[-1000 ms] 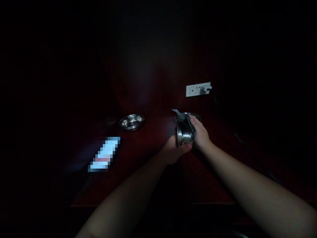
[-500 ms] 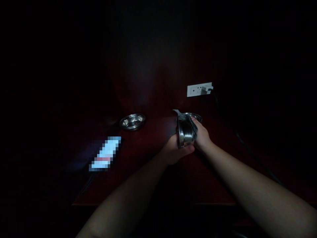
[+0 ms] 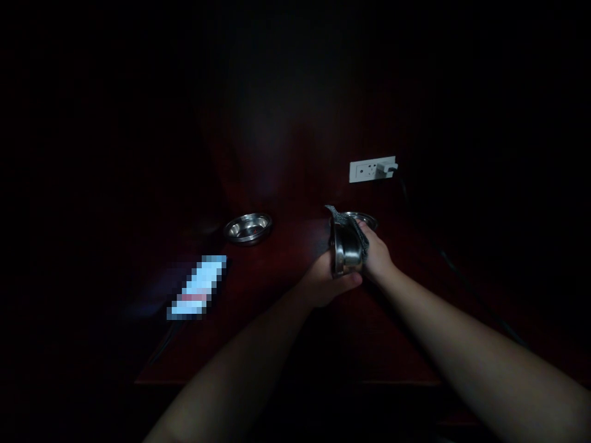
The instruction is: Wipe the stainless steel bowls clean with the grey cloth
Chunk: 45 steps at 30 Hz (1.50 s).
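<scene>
My left hand (image 3: 325,283) grips a shiny metal bowl (image 3: 348,249), its thumb along the near edge; the bowl is tipped on its side above the dark red table. My right hand (image 3: 376,251) presses a dark, patterned cloth (image 3: 361,237) against the bowl's right side, which is its base. One end of the cloth sticks up past the bowl's top. Most fingers of both hands are hidden. Behind my right hand lies another metal bowl (image 3: 367,218), partly covered from view. A third metal bowl (image 3: 249,229) rests upright on the table to the left.
A lit, pixelated screen (image 3: 198,288) lies on the left of the table (image 3: 277,344). On the back wall is a white socket (image 3: 372,169) with a plug in it. A dark cable (image 3: 480,298) runs along the right. The surroundings are very dark.
Both hands keep their hold on the bowl and cloth with hardly any movement. The whole view has shifted slightly, so everything sits a little lower.
</scene>
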Motion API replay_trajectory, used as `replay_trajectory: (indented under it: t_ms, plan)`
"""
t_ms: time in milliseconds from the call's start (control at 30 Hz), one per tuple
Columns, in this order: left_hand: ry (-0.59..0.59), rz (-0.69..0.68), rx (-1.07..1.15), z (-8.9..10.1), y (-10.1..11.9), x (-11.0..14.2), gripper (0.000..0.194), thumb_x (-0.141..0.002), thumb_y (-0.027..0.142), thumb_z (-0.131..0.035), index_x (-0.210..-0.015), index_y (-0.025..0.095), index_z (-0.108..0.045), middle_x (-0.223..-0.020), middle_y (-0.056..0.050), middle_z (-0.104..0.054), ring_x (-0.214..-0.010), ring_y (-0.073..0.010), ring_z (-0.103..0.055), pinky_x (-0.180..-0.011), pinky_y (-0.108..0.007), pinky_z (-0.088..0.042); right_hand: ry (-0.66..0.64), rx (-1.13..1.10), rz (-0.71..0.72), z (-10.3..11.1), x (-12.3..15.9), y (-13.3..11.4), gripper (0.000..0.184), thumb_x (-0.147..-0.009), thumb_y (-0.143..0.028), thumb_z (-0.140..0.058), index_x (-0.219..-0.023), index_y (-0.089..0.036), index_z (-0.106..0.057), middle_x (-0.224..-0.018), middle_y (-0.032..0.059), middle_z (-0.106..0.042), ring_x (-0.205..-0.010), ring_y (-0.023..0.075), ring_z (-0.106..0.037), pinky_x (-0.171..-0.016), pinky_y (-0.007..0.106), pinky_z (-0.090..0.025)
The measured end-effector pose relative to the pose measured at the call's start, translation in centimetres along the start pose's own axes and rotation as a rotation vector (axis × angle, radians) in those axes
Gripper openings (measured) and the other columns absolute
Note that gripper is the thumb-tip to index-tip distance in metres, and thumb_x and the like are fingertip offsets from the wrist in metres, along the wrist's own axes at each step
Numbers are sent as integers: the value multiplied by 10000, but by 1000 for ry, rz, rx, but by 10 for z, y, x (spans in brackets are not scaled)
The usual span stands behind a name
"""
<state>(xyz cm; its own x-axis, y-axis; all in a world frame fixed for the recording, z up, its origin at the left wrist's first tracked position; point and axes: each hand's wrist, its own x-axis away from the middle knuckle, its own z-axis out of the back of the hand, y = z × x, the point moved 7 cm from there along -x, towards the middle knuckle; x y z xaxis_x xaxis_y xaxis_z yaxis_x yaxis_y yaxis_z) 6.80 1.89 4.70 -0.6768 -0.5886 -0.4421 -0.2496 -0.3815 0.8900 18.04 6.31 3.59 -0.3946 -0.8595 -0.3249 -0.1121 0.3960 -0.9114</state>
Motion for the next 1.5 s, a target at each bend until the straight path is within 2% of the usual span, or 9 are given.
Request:
replay_trajectory:
  t_ms: [133, 233, 333, 467, 633, 867, 1067, 1233, 1500]
  plan:
    - [46, 3, -44, 2, 1, 1, 487, -707, 390, -621, -1101, 130, -499, -1024, -112, -580, -955, -218, -541, -859, -364, -414, -48, 7, 77, -1, 2, -9, 340, -808, -490, -447, -955, -258, -648, -1027, -7, -659, -1027, 184, -571, -979, 363, -366]
    - [45, -1, -71, 1, -1, 1, 442, -729, 404, -593, -1063, 122, -524, -995, -106, -596, -927, -209, -553, -852, -362, -423, -106, 106, 157, -3, 2, -18, 355, -807, -509, -453, -937, -247, -655, -1001, 9, -667, -997, 207, -580, -951, 394, -386]
    - [69, -6, -86, 1, -3, 0, 429, -759, 413, -556, -1068, 116, -530, -988, -102, -608, -934, -206, -557, -857, -356, -425, -274, 166, 249, -13, 5, -31, 370, -823, -499, -441, -980, -240, -653, -1008, 24, -666, -968, 216, -589, -921, 398, -415]
    - [175, 32, -143, 5, -6, 2, 417, -808, 454, -462, -1030, 114, -555, -943, -92, -628, -944, -210, -564, -871, -356, -424, -517, 190, 401, -30, 18, -51, 362, -863, -446, -401, -1048, -244, -638, -1127, 21, -619, -1073, 204, -539, -998, 388, -351]
    - [232, 83, -257, 7, -11, 4, 482, -823, 519, -375, -1033, 124, -553, -872, -85, -642, -947, -222, -569, -882, -372, -424, -627, 230, 498, -38, 27, -58, 331, -873, -407, -406, -1064, -262, -634, -1183, 32, -586, -1112, 198, -516, -1005, 408, -339]
    - [261, -80, -211, 7, -2, 1, 556, -831, 532, -343, -1208, 131, -425, -1186, -132, -535, -1138, -225, -478, -975, -367, -367, -645, 341, 583, -41, 34, -60, 302, -846, -398, -470, -1109, -321, -596, -1286, 8, -509, -1222, 222, -415, -1041, 465, -266]
    - [298, -99, -209, 9, 6, -1, 600, -827, 526, -366, -1303, 163, -328, -1335, -130, -416, -1232, -231, -397, -1018, -368, -333, -659, 347, 565, -43, 37, -59, 319, -836, -357, -497, -1140, -308, -580, -1379, 16, -397, -1259, 235, -364, -1045, 454, -266]
    - [298, -63, -190, 12, 6, -1, 588, -825, 520, -379, -1291, 163, -353, -1314, -141, -447, -1211, -253, -426, -1001, -392, -355, -666, 401, 558, -45, 37, -52, 388, -841, -339, -486, -1225, -287, -508, -1434, 26, -297, -1299, 233, -296, -1073, 442, -218]
    - [199, -181, -292, 4, 20, -1, 636, -823, 464, -426, -1338, 123, -277, -1397, -149, -331, -1256, -275, -360, -1048, -425, -297, -571, 403, 536, -41, 33, -45, 420, -871, -348, -417, -1285, -275, -427, -1422, 36, -308, -1308, 212, -273, -1086, 423, -200]
